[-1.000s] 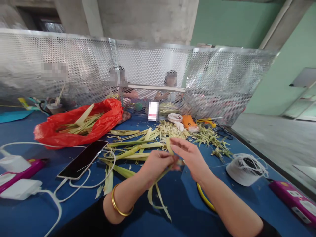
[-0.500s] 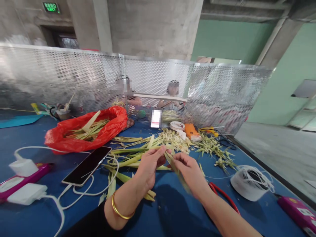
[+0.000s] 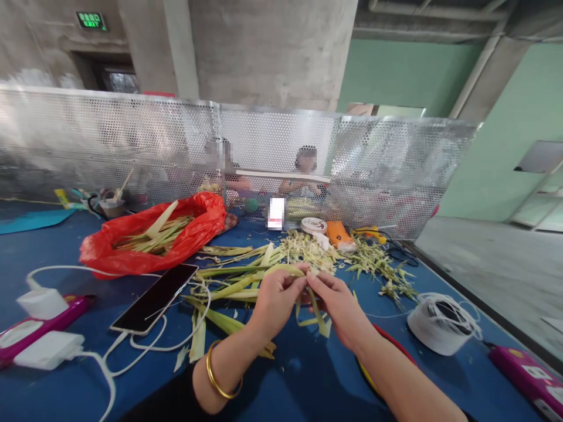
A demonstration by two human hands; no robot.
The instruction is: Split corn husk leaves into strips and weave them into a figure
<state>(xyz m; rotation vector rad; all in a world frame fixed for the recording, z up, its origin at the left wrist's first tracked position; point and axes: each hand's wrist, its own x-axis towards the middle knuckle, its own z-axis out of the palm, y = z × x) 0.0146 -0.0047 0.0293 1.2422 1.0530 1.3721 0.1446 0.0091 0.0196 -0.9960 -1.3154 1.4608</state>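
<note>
My left hand [image 3: 276,300] and my right hand [image 3: 338,302] meet over the middle of the table, fingertips nearly touching. Both pinch a pale green corn husk strip [image 3: 324,327], whose loose ends dangle below the right fingers. Part of the strip is hidden by the fingers. To the left of my hands lie several long corn husks [image 3: 226,321], some yellow-green, some dry. Just beyond my fingertips is a heap of pale shredded husk bits [image 3: 303,246]. Greener scraps [image 3: 378,266] are spread to its right.
A red plastic bag [image 3: 103,252] of husks stands left, behind a phone [image 3: 153,299] with white cables. A white cord spool [image 3: 435,328] and purple power strip [image 3: 523,375] sit right. Tape roll [image 3: 314,225] and orange packet [image 3: 339,235] lie before the perforated metal screen [image 3: 272,135]; people sit behind it.
My hands have come closer together, the left shifting right. The husk strip, stretched along my right hand before, is now bent and hangs beneath the fingers.
</note>
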